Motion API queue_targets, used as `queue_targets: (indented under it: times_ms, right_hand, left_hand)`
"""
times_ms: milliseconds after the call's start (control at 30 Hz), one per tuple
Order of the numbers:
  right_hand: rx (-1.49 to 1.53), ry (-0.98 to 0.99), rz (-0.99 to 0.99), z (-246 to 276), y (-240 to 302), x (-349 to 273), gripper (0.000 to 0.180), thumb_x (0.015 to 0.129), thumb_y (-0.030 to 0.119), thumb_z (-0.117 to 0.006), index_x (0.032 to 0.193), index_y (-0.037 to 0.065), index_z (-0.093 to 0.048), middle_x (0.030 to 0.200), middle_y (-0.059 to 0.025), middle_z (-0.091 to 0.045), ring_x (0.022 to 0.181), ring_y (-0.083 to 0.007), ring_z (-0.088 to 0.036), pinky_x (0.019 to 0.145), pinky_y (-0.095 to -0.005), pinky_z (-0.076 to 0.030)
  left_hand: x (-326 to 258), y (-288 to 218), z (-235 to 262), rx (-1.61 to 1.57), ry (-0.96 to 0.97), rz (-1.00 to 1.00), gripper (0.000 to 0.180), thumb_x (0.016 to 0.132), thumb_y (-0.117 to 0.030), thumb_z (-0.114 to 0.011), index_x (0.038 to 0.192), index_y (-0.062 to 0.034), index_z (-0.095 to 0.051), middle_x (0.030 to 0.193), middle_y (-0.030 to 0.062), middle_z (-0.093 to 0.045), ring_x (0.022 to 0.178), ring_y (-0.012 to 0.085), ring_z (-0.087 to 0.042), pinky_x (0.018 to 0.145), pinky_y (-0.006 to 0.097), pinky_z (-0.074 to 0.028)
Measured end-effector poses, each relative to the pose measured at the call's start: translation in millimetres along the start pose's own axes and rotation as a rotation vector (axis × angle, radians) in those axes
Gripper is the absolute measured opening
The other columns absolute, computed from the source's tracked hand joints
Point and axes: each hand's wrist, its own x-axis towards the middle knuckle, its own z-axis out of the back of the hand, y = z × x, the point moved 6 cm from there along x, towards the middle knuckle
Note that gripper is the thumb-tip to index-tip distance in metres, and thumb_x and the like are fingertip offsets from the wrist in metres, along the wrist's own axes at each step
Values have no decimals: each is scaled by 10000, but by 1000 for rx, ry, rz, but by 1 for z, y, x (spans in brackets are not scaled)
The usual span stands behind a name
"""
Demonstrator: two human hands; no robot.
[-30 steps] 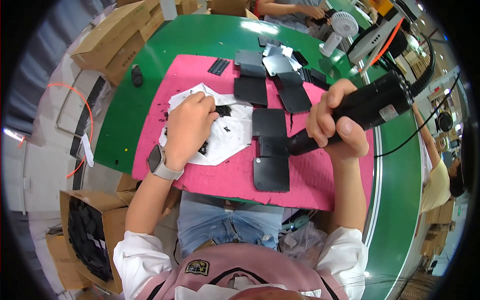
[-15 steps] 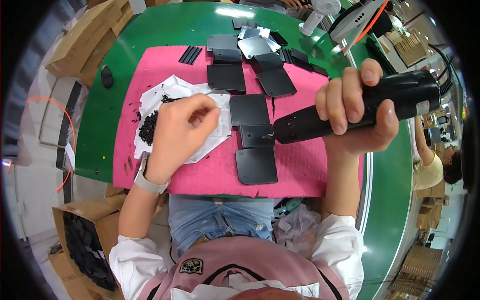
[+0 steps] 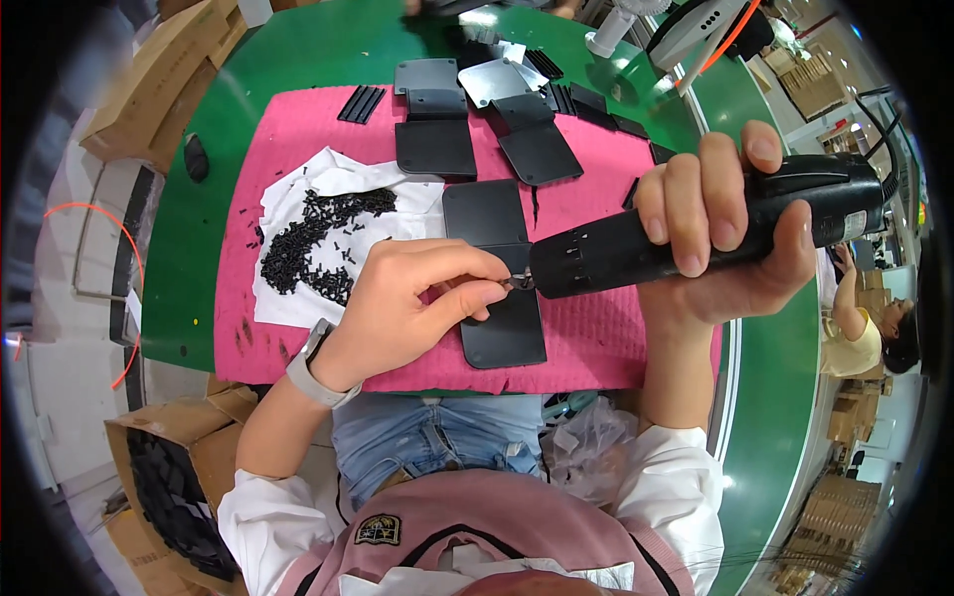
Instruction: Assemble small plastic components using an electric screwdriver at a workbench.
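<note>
My right hand (image 3: 711,223) is wrapped round a black corded electric screwdriver (image 3: 596,258), held nearly level with its tip to the left. At its metal bit (image 3: 523,282), my left hand (image 3: 412,303) pinches thumb and forefinger together; what is between them is too small to make out. Beneath lie a black flat plate (image 3: 484,214) and a nearer black plate (image 3: 505,336), with a narrower middle piece partly covered by my left hand. Left of them, many small black screws (image 3: 298,243) are heaped on a white cloth (image 3: 412,223).
A pink foam mat (image 3: 596,348) covers part of the green table (image 3: 775,397). Farther back are joined black plates (image 3: 435,149), black strips (image 3: 361,104) and a small white fan (image 3: 611,30). An open carton (image 3: 214,437) stands at lower left. Another person (image 3: 860,328) is at far right.
My left hand has moved right from above the screw heap to the screwdriver's bit, uncovering more of the screws. The right hand keeps its grip on the screwdriver, nearly in place.
</note>
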Motion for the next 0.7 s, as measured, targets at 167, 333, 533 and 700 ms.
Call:
queue_targets:
  times_ms: [167, 333, 533, 700]
  right_hand:
    - [-59, 9, -8, -2, -4, -3, 343, 873, 346, -541, 1086, 90, -457, 667, 17, -444, 493, -105, -449, 592, -288, -398]
    - [-77, -10, 8, -6, -10, -9, 374, 878, 392, -517, 1092, 91, -456, 673, 13, -439, 499, -110, -443, 594, -294, -392]
    - [-2, -114, 90, -1, -13, -7, 450, 879, 453, -520, 1108, 70, -464, 711, -13, -446, 557, -136, -441, 626, -318, -373]
    - [64, -88, 122, -2, -14, -4, 456, 889, 458, -504, 1107, 57, -483, 718, -22, -452, 579, -144, -449, 636, -316, -369]
  left_hand:
    - [0, 5, 0, 54, -15, 66, 76, 791, 2, -661, 842, 50, -630, 751, 85, -653, 604, 114, -635, 526, 216, -480]
    - [-5, 13, 3, -119, -37, 194, 64, 790, 22, -667, 838, 40, -628, 752, 69, -651, 606, 88, -619, 533, 205, -479]
    - [-9, 20, 9, -382, -103, 280, 66, 844, -8, -641, 862, 42, -601, 773, 108, -650, 572, 102, -605, 532, 209, -487]
    - [-10, 24, 7, -540, -68, 347, 131, 847, -64, -668, 891, 36, -596, 792, 107, -649, 589, 98, -601, 531, 207, -482]
